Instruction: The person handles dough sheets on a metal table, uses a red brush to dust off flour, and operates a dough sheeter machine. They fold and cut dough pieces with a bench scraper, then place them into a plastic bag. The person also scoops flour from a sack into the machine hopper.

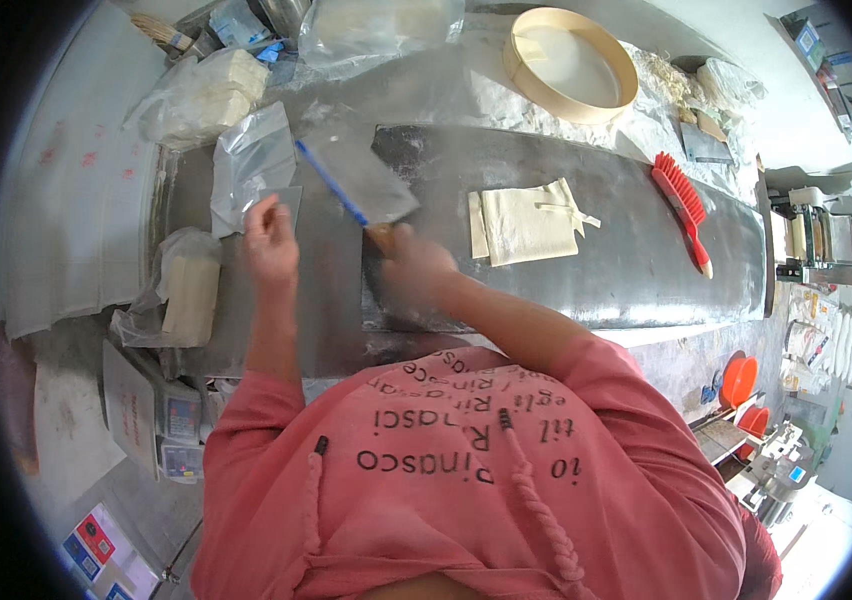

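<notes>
My right hand (418, 266) grips the wooden handle (381, 238) of a broad-bladed cleaver (362, 176) with a blue strip along its spine. Both hand and blade are blurred, and the blade is over the left part of the worktop. My left hand (273, 244) is raised with curled fingers beside a small grey flat sheet (289, 201); whether it touches the sheet I cannot tell. Just beyond lies a clear plastic bag (253, 161). To the right of the cleaver, folded pale dough sheets (527, 236) lie on the dark board, with narrow dough strips (572, 212) on top.
A red-bristled brush (681, 199) lies on the dark board (621, 262), right of the dough. Behind stands a round wooden sieve (598, 109) on floury surface. Bagged pale blocks sit at back left (208, 101) and near left (192, 300). A roller machine (831, 236) stands far right.
</notes>
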`<state>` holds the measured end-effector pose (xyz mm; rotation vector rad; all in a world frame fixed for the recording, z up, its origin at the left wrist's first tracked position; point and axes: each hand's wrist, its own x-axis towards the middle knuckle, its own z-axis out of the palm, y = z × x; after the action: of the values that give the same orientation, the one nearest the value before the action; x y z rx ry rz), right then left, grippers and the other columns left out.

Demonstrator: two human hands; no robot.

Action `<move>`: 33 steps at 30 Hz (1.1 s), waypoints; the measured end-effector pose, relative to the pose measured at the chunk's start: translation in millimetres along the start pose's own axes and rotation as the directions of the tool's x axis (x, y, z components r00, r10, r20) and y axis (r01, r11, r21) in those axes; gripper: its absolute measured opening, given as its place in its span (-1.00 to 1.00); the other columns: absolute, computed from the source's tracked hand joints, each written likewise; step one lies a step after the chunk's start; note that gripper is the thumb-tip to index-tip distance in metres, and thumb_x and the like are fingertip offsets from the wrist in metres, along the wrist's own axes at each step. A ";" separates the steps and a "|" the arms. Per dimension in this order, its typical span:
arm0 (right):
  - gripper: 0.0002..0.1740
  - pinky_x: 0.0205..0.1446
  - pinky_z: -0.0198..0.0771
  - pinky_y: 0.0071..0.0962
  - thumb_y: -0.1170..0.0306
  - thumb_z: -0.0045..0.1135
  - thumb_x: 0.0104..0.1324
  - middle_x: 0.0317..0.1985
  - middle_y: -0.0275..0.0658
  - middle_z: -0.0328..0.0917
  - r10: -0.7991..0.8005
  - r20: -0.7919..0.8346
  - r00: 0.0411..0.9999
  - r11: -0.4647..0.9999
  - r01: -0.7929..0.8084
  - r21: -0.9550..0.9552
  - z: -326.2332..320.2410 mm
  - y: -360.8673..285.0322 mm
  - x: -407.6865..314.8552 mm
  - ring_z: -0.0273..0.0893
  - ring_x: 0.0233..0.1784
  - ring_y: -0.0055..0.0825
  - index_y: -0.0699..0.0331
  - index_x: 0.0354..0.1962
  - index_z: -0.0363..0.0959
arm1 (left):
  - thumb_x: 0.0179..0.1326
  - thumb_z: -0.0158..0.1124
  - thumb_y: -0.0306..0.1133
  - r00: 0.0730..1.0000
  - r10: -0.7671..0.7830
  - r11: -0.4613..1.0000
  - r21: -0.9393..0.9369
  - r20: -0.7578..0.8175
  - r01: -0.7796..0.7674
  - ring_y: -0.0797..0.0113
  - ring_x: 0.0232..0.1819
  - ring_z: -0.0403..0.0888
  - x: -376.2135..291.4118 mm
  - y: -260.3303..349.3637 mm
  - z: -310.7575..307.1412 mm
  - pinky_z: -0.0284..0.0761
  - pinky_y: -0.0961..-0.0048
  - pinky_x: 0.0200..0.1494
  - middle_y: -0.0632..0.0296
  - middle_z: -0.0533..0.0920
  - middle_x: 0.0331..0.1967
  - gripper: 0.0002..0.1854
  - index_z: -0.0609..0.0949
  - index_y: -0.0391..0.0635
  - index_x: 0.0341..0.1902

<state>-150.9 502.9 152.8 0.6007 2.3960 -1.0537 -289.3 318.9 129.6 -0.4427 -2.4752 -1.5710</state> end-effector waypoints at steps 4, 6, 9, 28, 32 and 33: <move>-0.59 0.00 0.43 -0.07 0.17 0.00 0.24 -0.18 0.05 0.54 -0.329 -0.194 0.924 0.936 0.292 -0.198 51.5 34.9 47.5 0.54 -0.10 0.02 0.29 -0.10 0.27 | 0.24 0.17 -0.40 0.949 0.049 0.995 -0.099 0.311 -0.019 0.30 -0.36 0.59 -36.4 41.0 52.4 0.51 0.40 -0.24 0.14 0.64 -0.38 -0.81 0.59 -0.18 -0.11; -0.68 0.00 0.40 -0.10 0.22 -0.04 0.27 -0.14 0.03 0.48 -0.361 -0.216 0.907 0.900 0.278 -0.337 24.2 93.3 49.0 0.48 -0.04 -0.02 0.27 -0.15 0.38 | 0.16 0.17 -0.43 0.911 0.094 0.995 -0.055 0.400 -0.079 0.11 -0.27 0.62 -61.1 40.8 78.3 0.51 0.34 -0.19 0.04 0.64 -0.30 -0.82 0.60 -0.17 -0.16; -0.71 0.06 0.35 -0.13 0.36 0.07 0.20 -0.09 -0.01 0.43 -0.190 -0.633 0.750 0.982 0.129 -0.141 -46.4 174.0 21.3 0.40 -0.02 -0.04 0.25 -0.12 0.40 | 0.14 0.18 -0.40 0.840 0.107 0.992 -0.007 0.532 -0.122 0.01 -0.13 0.55 -97.1 51.4 122.0 0.46 0.14 -0.10 0.03 0.60 -0.20 -0.81 0.57 -0.11 -0.16; -0.82 -0.62 0.13 -0.62 0.36 0.12 0.25 -0.67 -0.43 0.32 -0.226 -0.110 0.968 0.889 0.251 0.382 -303.2 220.3 43.4 0.20 -0.67 -0.70 0.32 -0.44 0.49 | 0.21 0.18 -0.36 0.907 0.276 0.954 0.025 0.317 -0.299 0.49 -0.46 0.54 44.9 161.6 293.8 0.45 0.43 -0.36 0.24 0.60 -0.49 -0.82 0.52 -0.20 -0.19; -0.76 -0.53 0.26 -0.63 0.40 0.16 0.27 -0.51 -0.29 0.45 -0.274 -0.338 0.900 0.775 0.415 0.477 -377.8 221.2 95.4 0.35 -0.57 -0.63 0.40 -0.17 0.48 | 0.20 0.19 -0.35 0.932 0.058 0.998 -0.039 0.357 -0.047 0.40 -0.40 0.59 73.0 205.9 351.3 0.50 0.42 -0.28 0.20 0.62 -0.47 -0.79 0.55 -0.19 -0.15; -0.57 -0.32 0.43 -0.56 0.28 0.18 0.29 -0.34 -0.19 0.55 -0.246 -0.481 0.841 0.723 0.490 0.486 -388.6 218.6 101.6 0.52 -0.38 -0.50 0.40 0.00 0.42 | 0.19 0.19 -0.34 0.921 0.011 0.994 -0.101 0.388 0.030 0.37 -0.39 0.61 76.8 211.4 361.0 0.51 0.41 -0.26 0.19 0.63 -0.46 -0.79 0.55 -0.18 -0.15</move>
<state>-199.9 954.2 207.6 0.5639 2.5641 -2.1008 -285.9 741.4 178.7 -0.8358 -2.6807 -1.7701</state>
